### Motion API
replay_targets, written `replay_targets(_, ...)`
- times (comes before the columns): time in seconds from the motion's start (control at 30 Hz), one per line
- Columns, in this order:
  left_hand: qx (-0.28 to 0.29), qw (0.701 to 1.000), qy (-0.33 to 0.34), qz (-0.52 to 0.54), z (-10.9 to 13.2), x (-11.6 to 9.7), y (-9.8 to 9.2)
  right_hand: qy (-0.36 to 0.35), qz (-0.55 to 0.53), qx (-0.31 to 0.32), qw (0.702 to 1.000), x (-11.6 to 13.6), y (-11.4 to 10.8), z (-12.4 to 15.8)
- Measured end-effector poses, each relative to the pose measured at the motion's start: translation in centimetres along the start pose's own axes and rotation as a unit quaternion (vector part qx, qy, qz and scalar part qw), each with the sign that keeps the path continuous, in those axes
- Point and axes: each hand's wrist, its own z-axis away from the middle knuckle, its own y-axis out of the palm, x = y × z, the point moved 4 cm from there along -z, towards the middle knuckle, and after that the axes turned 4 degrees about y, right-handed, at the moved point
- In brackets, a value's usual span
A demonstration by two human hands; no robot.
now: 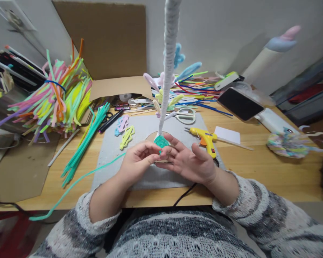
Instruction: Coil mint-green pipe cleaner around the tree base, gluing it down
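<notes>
My left hand (pixel 140 159) is closed, thumb and fingers pinching a long green pipe cleaner (pixel 88 172) whose loose end trails to the lower left past the table edge. A coil of the same green (pixel 161 141) is wound at the foot of a tall white-wrapped stem (pixel 169 53), on a round cardboard base (pixel 151 137) partly hidden by my hands. My right hand (pixel 190 159) lies beside the coil, palm up, with thumb and fingers apart and fingertips at the coil and base. Pastel pipe-cleaner shapes (pixel 159 96) show around the stem.
A grey mat (pixel 110 168) lies under the work. On the right are a yellow glue gun (pixel 204 138), a white card (pixel 227 134) and a phone (pixel 240 103). Scissors (pixel 185 115) lie behind. Green pipe cleaners (pixel 83 147) and a large colourful bundle (pixel 56 96) are at left.
</notes>
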Motion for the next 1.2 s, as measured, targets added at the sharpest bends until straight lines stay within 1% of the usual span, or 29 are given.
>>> replay_targets(0.13, 0.001, 0.999, 0.008, -0.031, 0.0, -0.2, -0.1, 0.005, 0.017, -0.017, 1.0, -0.2, -0.2, 0.0)
replay_targets(0.3, 0.019, 1.0, -0.009, -0.019, 0.1, 0.1, 0.1, -0.003, -0.005, -0.004, 1.0, 0.0, 0.0, 0.0)
replay_targets(0.47, 0.029, 0.999, -0.023, -0.026, 0.3, 0.4, 0.1, 0.008, 0.013, -0.029, 0.999, 0.1, -0.1, 0.0)
replay_targets(0.67, 0.036, 0.999, -0.013, -0.036, 0.3, 0.5, 0.0, 0.013, 0.019, -0.041, 0.999, 0.1, -0.3, 0.0)
replay_targets(0.77, 0.037, 0.999, -0.008, -0.01, 0.3, 0.5, -0.1, 0.011, 0.019, -0.043, 0.999, 0.1, -0.4, 0.1)
replay_targets(0.87, 0.033, 0.998, -0.008, 0.044, 0.5, 0.3, 0.0, 0.003, 0.004, -0.025, 1.0, 0.4, -0.3, 0.1)
replay_targets(0.93, 0.003, 0.998, -0.022, 0.055, 0.8, 0.2, -0.1, -0.001, -0.004, -0.009, 1.0, 0.6, -0.1, 0.1)
replay_targets(1.03, -0.084, 0.994, -0.061, 0.043, 1.5, 0.3, -0.4, 0.003, 0.002, 0.002, 1.0, 0.6, 0.0, 0.2)
replay_targets(1.1, -0.132, 0.987, -0.084, 0.045, 2.0, 0.5, -0.4, 0.01, 0.008, 0.006, 1.0, 0.5, 0.1, 0.3)
replay_targets(1.2, -0.17, 0.979, -0.098, 0.056, 2.5, 0.7, -0.1, 0.017, 0.002, 0.023, 1.0, 0.2, 0.3, 0.4)
